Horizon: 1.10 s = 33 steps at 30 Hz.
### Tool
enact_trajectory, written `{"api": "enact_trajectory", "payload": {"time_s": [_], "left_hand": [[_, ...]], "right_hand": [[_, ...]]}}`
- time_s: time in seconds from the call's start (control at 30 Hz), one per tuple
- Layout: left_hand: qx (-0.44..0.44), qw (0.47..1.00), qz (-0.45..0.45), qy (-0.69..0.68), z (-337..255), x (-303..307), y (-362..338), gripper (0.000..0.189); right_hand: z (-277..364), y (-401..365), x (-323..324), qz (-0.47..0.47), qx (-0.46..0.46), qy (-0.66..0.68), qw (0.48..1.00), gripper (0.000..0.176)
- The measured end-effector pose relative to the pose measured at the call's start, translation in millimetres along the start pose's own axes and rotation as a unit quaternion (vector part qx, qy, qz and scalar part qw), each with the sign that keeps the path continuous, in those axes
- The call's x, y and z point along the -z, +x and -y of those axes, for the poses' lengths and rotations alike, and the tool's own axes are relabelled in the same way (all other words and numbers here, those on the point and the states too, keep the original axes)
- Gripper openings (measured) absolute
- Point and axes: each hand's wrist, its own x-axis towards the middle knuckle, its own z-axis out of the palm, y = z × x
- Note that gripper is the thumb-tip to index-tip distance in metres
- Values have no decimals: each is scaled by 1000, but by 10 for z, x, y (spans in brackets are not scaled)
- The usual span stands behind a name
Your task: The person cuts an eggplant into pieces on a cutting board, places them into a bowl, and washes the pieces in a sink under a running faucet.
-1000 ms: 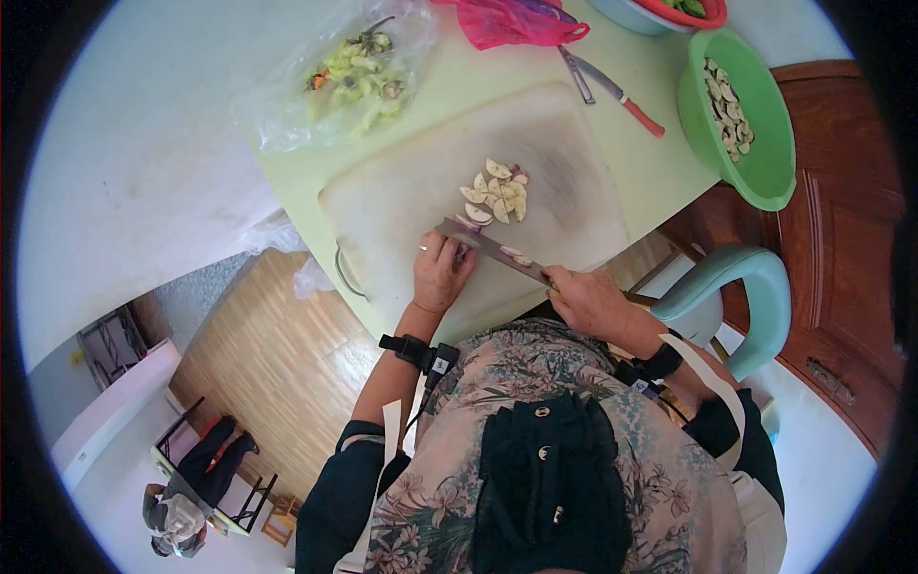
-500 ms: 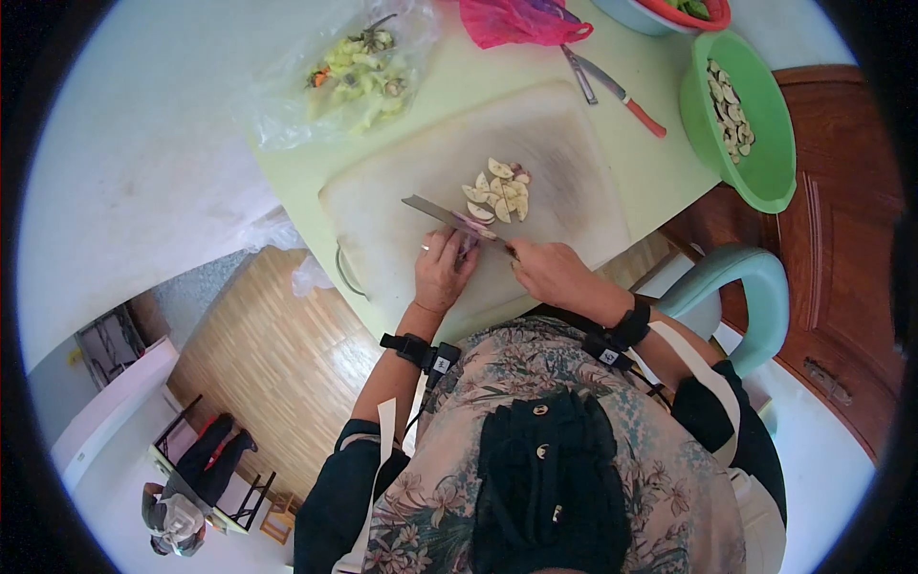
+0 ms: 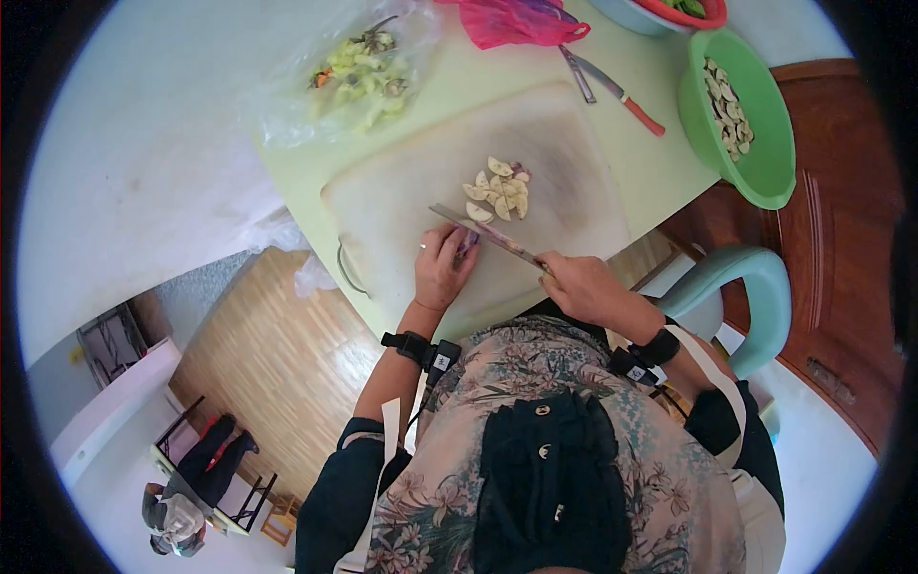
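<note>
My right hand (image 3: pixel 585 289) is closed around the handle of a kitchen knife (image 3: pixel 499 241), its long blade slanting up and left over the cutting board (image 3: pixel 382 206). Under the curled fingers of my left hand (image 3: pixel 440 272) is a purple-skinned piece of eggplant (image 3: pixel 468 240), pressed to the board and partly hidden by the fingers. The blade lies along the far side of this piece; whether it touches is hard to tell. Just beyond the blade is a small pile of pale cut eggplant slices (image 3: pixel 502 191).
A green basin (image 3: pixel 782 143) with eggplant slices stands at the right. A red-handled knife (image 3: pixel 643 115) lies behind the board beside a peeler-like metal tool (image 3: pixel 579 77). A clear plastic bag (image 3: pixel 287 110) with vegetable scraps and a pink bag (image 3: pixel 497 24) are at the back. A chair (image 3: pixel 760 297) stands right.
My right hand has drawn the knife back toward the right and slightly nearer to me. My left hand stays on the eggplant piece.
</note>
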Motion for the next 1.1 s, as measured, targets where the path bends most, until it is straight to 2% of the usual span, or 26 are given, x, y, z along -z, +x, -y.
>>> {"api": "enact_trajectory", "payload": {"time_s": [0.17, 0.47, 0.63, 0.83, 0.9, 0.97, 1.1], "left_hand": [[19, 999, 37, 24, 39, 6, -58, 32], [10, 1000, 8, 2, -64, 51, 50, 25], [16, 1000, 24, 2, -14, 39, 3, 35], [27, 999, 32, 1, -3, 32, -21, 33], [30, 999, 37, 1, -7, 36, -12, 32], [6, 1000, 13, 5, -5, 29, 15, 24], [19, 1000, 3, -7, -60, 31, 40, 24]], "right_hand": [[-1, -163, -47, 38, -27, -21, 999, 28], [44, -123, -16, 51, -29, -32, 998, 29], [125, -31, -8, 65, -34, -29, 997, 22], [101, 42, -87, 33, -6, -15, 999, 20], [116, 181, -100, 57, -15, -23, 998, 29], [80, 303, -180, 41, 9, -9, 999, 28], [108, 382, -230, 21, 27, -20, 999, 25]]}}
